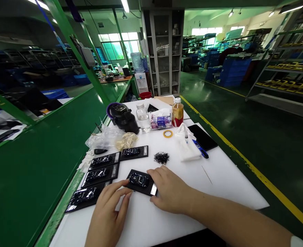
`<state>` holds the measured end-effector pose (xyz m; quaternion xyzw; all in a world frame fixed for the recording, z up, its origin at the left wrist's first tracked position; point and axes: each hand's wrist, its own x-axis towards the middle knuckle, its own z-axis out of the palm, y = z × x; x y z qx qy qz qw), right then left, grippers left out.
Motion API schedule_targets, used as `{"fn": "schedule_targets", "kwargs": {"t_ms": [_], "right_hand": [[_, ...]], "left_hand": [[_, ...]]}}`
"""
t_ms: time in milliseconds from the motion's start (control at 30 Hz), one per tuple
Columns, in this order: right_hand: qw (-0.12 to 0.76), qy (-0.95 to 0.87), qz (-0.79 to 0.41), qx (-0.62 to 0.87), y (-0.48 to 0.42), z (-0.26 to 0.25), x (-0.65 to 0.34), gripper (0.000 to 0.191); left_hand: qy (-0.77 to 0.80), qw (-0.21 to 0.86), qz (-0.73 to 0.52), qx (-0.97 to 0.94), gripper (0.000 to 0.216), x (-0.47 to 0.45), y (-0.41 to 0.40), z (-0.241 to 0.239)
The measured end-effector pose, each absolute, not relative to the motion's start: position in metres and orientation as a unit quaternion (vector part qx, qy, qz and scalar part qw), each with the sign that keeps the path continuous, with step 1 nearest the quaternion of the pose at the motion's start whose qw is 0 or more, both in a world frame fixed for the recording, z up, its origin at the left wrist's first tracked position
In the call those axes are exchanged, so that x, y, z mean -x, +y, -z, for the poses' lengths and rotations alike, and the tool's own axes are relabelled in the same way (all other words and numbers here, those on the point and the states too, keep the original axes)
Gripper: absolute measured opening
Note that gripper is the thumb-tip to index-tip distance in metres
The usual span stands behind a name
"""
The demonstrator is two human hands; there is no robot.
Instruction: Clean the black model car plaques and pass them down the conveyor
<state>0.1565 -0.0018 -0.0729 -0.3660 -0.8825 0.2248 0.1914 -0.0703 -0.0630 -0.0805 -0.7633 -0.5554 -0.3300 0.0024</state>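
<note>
A glossy dark model car [139, 179] sits on a black rectangular base [146, 191] with a silver label at its right end. My right hand [168, 188] grips that right end, fingers on the far edge and thumb on the near one. At the base's left end is my left hand [112, 202], its index fingertip touching the edge by the car. Its thumb and middle finger are pressed together; anything between them is too small to make out. Just beyond the base lies a pile of tiny black pieces [161, 157].
Several similar cars on bases [97, 175] stand at left, below clear plastic bags [105, 137]. Behind are a black jug [123, 118], water bottle [143, 118], tissue pack [161, 120], drink bottle [177, 113] and yellow tape roll [167, 133]. A blue cutter [201, 149] and black tablet [202, 136] lie right.
</note>
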Motion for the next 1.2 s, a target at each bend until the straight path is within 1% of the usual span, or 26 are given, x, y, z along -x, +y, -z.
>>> {"fn": "schedule_targets", "kwargs": {"t_ms": [67,133,300,533,733,933,1067,1200], "right_hand": [[0.181,-0.895,-0.206,0.353,-0.006,0.07,-0.156,0.057],[0.168,-0.908,-0.191,0.333,-0.01,0.065,-0.159,0.055],[0.13,-0.931,-0.153,0.305,-0.023,0.062,-0.172,0.057],[0.204,-0.926,-0.16,0.274,-0.029,0.08,-0.186,0.057],[0.197,-0.925,-0.159,0.283,-0.03,0.078,-0.185,0.048],[0.174,-0.926,-0.16,0.293,-0.032,0.077,-0.184,0.053],[0.157,-0.931,-0.149,0.294,-0.033,0.076,-0.184,0.052],[0.15,-0.933,-0.142,0.294,-0.034,0.076,-0.183,0.054]], "left_hand": [[-0.562,-0.007,0.319,0.763,0.01,0.063,-0.065,0.083],[-0.573,-0.021,0.317,0.755,0.01,0.051,-0.067,0.084],[-0.581,-0.042,0.314,0.75,0.012,0.03,-0.072,0.088],[-0.572,-0.016,0.32,0.756,0.01,0.027,-0.07,0.094],[-0.552,0.018,0.298,0.778,0.013,0.022,-0.067,0.091],[-0.559,0.018,0.296,0.774,0.011,0.021,-0.068,0.09],[-0.572,-0.008,0.313,0.758,0.009,0.022,-0.065,0.09],[-0.623,-0.072,0.318,0.711,0.004,0.024,-0.061,0.09]]}}
